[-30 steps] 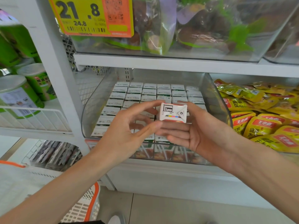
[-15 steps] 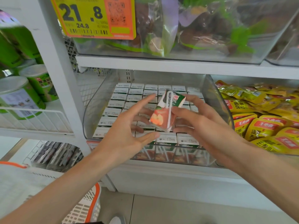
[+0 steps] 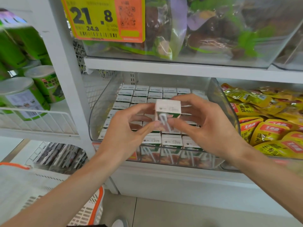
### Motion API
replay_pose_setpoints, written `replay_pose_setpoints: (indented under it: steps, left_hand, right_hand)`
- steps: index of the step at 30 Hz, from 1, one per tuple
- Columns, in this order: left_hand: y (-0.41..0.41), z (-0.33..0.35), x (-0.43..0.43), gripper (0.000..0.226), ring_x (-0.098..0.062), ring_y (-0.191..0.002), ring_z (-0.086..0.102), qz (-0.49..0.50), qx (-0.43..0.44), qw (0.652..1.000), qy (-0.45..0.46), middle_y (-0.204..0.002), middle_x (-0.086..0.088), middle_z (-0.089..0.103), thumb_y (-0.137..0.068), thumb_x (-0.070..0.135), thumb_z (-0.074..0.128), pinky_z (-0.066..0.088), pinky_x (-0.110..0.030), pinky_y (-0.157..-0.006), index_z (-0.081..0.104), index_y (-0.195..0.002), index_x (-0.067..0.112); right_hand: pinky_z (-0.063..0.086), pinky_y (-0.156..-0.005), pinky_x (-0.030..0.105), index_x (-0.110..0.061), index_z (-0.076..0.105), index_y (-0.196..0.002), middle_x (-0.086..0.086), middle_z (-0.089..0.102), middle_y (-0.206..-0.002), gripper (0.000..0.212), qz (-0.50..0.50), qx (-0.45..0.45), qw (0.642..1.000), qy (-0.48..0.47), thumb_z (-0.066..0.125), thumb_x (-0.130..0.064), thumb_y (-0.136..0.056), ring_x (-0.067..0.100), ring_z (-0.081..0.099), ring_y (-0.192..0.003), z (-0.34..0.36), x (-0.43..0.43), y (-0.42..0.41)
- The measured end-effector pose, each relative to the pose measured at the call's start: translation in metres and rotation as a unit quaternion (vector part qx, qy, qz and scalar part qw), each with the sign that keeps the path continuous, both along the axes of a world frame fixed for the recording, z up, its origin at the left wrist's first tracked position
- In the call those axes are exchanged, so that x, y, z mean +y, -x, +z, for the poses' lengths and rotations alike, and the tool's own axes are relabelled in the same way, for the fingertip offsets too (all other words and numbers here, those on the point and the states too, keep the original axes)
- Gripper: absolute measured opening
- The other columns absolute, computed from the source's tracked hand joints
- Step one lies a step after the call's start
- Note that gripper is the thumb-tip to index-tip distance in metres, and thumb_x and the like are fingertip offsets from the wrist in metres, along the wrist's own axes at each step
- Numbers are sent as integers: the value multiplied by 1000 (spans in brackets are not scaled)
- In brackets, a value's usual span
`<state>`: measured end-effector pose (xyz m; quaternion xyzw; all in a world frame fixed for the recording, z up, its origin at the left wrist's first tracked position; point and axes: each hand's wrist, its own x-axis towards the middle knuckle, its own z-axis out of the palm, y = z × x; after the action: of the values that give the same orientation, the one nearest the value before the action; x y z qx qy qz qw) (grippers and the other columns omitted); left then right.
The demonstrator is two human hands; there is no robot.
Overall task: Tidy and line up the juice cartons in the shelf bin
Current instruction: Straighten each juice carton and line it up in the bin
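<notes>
Clear plastic bin (image 3: pixel 98 112) sits on the middle shelf, its front wall low and its sides rising toward the back. Rows of cartons (image 3: pixel 141 94) stand upright inside it, white tops facing up, packed side by side from front to rear.

One juice carton (image 3: pixel 168 110) is held above these rows, over the middle of the bin and clear of the cartons below. It is roughly upright, white top toward the camera, with a white straw (image 3: pixel 164 120) on its near face.

The left hand (image 3: pixel 126 128) pinches the carton at its left side, thumb tip on the lower near face and index finger reaching to the left edge. The right hand (image 3: pixel 208 128) grips the right side, fingers curled behind and over the carton, thumb on the near face beside the straw.

Yellow pouches (image 3: pixel 270 128) fill the neighbouring bin on the right. Green tins (image 3: pixel 24 99) stand on the wire shelf to the left. A yellow and orange price tag (image 3: pixel 105 18) hangs above. A white basket (image 3: pixel 91 208) with orange trim sits at lower left.
</notes>
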<state>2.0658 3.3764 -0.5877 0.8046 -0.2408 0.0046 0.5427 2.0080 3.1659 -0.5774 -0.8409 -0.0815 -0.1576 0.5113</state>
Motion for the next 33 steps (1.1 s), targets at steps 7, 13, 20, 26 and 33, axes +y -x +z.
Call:
replay_pose_setpoints:
  steps: [7, 13, 20, 26, 33]
  left_hand:
    - [-6, -12, 6, 41, 4, -116, 58, 42, -19, 990, -136, -126, 20, 68, -95, 13, 74, 46, -25, -110, 69, -130, 35]
    - [-9, -16, 8, 32, -2, -125, 55, 27, -26, 985, -168, -130, 17, 67, -97, 15, 70, 44, -31, -112, 74, -123, 34]
    - [-10, -18, 8, 34, -4, -127, 54, 24, -25, 985, -167, -130, 16, 66, -97, 15, 70, 43, -33, -113, 72, -126, 32]
    - [-11, -19, 7, 32, -5, -127, 54, 24, -33, 985, -165, -129, 15, 67, -97, 14, 69, 43, -36, -112, 73, -123, 33]
    - [-12, -21, 7, 35, 3, -120, 54, 26, -44, 986, -161, -126, 19, 67, -96, 13, 70, 39, -16, -103, 71, -126, 31]
  right_hand:
    - [54, -94, 12, -26, 63, -135, -34, 71, -106, 44, -45, -2, 998, 36, 75, -7, -97, -2, 73, -105, 1, -19, -18]
    - [49, -84, 2, -31, 63, -128, -17, 65, -127, 38, -50, 26, 997, 52, 74, -10, -98, -12, 67, -103, -1, -19, -31]
    - [48, -81, -1, -34, 63, -128, -28, 56, -117, 37, -52, 40, 985, 162, 77, -22, -96, -22, 56, -105, 7, -35, -41]
    - [52, -83, 4, -40, 59, -137, -10, 66, -115, 51, -37, 61, 980, 187, 80, -26, -93, -4, 66, -98, 14, -40, -46]
    - [58, -91, 28, -26, 68, -125, -6, 62, -124, 34, -13, 57, 963, 263, 80, -20, -94, 9, 68, -99, 6, -32, -48]
